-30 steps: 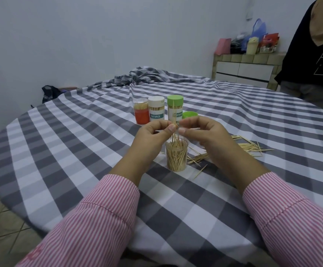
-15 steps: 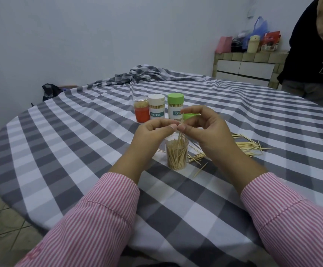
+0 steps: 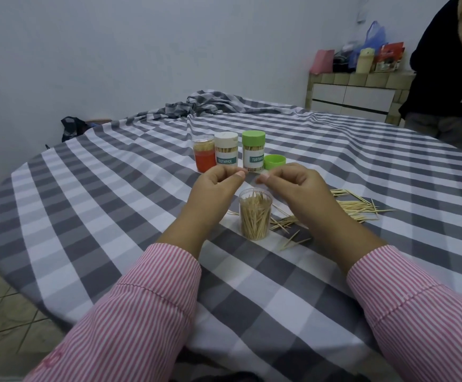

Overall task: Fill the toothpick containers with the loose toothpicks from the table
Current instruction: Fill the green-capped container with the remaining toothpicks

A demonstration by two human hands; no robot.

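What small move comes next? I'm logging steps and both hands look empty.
Probably the right hand should reach right to the loose wooden toothpicks on the checked tablecloth and gather a pinch: the open clear plastic container still has room, and many lie unpicked.

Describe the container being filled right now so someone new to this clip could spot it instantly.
On the checked tablecloth, look just below the person's left hand and right hand. There stands the open clear container, packed with upright toothpicks. Unlike the three containers in the row behind, it has no lid, label or colour.
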